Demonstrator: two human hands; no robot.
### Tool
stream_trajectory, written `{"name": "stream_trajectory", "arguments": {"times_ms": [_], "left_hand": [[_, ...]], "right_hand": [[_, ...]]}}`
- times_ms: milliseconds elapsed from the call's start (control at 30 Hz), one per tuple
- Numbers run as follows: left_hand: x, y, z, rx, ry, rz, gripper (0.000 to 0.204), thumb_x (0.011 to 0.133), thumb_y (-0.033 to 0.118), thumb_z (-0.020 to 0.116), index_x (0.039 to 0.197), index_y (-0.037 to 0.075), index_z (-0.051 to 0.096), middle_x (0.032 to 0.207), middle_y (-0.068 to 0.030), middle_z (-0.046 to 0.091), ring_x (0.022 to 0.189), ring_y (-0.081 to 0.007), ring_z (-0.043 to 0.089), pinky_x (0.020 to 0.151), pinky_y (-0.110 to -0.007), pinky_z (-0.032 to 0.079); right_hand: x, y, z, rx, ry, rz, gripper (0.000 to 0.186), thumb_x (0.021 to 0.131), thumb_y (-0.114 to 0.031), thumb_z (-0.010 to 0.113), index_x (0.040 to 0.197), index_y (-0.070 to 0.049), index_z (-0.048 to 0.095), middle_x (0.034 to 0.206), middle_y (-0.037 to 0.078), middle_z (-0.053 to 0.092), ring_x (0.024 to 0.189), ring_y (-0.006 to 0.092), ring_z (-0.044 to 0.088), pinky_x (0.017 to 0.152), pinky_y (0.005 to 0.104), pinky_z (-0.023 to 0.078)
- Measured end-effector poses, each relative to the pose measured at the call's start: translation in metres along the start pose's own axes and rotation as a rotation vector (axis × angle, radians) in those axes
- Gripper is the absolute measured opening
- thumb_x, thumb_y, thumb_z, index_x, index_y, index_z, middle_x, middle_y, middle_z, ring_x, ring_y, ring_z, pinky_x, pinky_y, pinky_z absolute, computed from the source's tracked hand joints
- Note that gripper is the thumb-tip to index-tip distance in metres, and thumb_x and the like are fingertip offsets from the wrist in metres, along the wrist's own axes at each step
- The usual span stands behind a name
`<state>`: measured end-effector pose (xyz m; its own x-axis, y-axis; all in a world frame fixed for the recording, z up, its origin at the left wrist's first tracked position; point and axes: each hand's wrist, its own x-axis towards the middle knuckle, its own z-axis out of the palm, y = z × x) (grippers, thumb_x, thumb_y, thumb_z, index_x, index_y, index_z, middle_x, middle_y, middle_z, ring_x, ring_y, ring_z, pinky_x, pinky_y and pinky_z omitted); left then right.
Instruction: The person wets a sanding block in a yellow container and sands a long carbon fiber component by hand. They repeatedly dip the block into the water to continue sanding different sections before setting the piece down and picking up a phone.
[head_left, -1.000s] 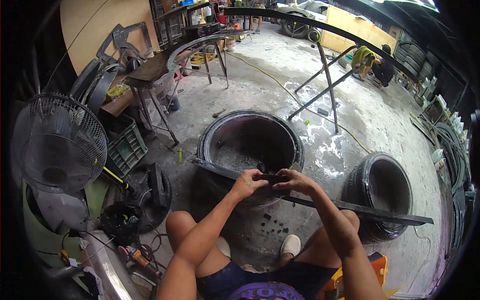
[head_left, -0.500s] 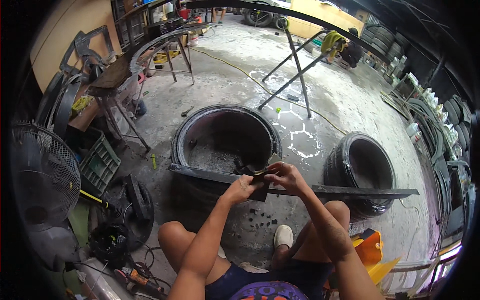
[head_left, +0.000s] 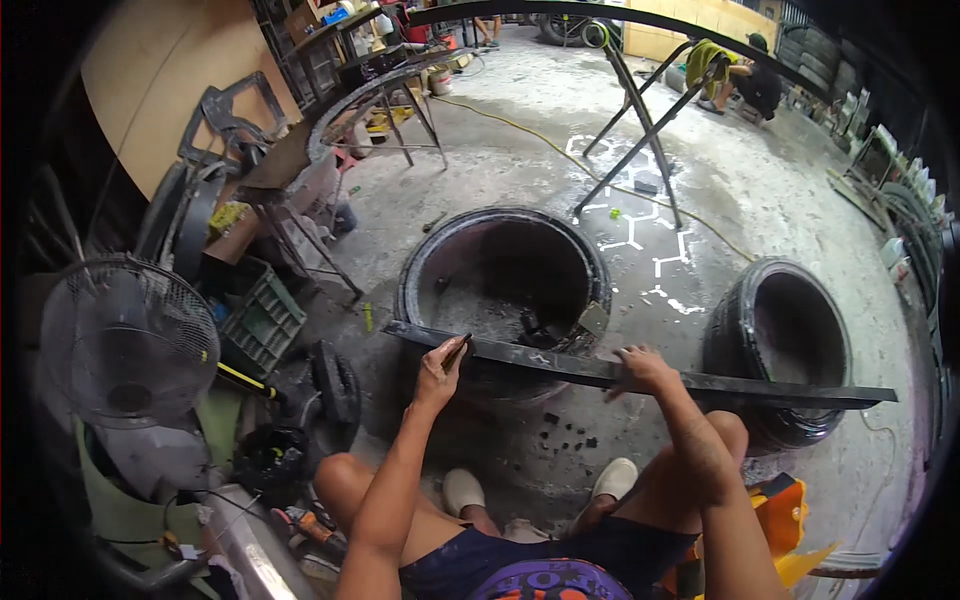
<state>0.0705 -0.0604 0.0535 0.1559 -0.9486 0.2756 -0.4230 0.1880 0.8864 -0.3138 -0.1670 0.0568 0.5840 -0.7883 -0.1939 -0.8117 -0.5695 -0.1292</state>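
A long black strip (head_left: 510, 355) lies across two upright-opening tires, the larger left tire (head_left: 405, 275) and the smaller right tire (head_left: 845, 335). Near the strip's left end, my left hand (head_left: 437, 378) is closed around a small, thin dark piece (head_left: 456, 352), whose kind I cannot make out. My right hand (head_left: 650, 372) is over the strip between the tires, fingers apart and slightly blurred; nothing shows in it. A small greyish flat piece (head_left: 593, 318) rests on the left tire's right rim. Dark scraps (head_left: 540, 325) lie inside that tire.
A floor fan (head_left: 130, 340) and a green crate (head_left: 262, 318) stand at left. An angle grinder (head_left: 305, 522) lies lower left among cords. Small black scraps (head_left: 570, 440) dot the floor by my feet. Metal stands (head_left: 640, 120) and a crouching person (head_left: 755, 85) are farther off.
My hands were together over the strip with a dark flat piece between them. They have separated, left hand leftward with a thin dark piece, right hand rightward along the strip. The view has shifted.
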Motion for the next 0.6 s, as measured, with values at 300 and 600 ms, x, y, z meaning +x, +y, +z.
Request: {"name": "stream_trajectory", "arguments": {"times_ms": [300,600], "left_hand": [[0.011,0.016,0.048,0.364,0.049,0.335,0.048,0.085,0.004,0.057,0.133,0.004,0.060,0.133,-0.0198,0.060,0.126,-0.0390,0.056,0.108,-0.043,0.044],[-0.023,-0.038,0.088,0.662,-0.045,0.230,0.058,0.087,0.015,0.064,0.141,-0.001,0.050,0.145,-0.0222,0.050,0.135,-0.0397,0.048,0.114,-0.045,0.037]], "right_hand": [[0.022,0.014,0.042,0.180,-0.025,0.151,0.079,0.069,-0.060,0.079,0.118,-0.003,0.056,0.114,0.020,0.066,0.112,0.0381,0.061,0.094,0.0521,0.046],[0.052,-0.049,0.066,0.088,0.015,0.069,0.079,0.071,-0.034,0.079,0.135,-0.001,0.048,0.125,0.017,0.060,0.121,0.0325,0.057,0.101,0.0485,0.043]]}}
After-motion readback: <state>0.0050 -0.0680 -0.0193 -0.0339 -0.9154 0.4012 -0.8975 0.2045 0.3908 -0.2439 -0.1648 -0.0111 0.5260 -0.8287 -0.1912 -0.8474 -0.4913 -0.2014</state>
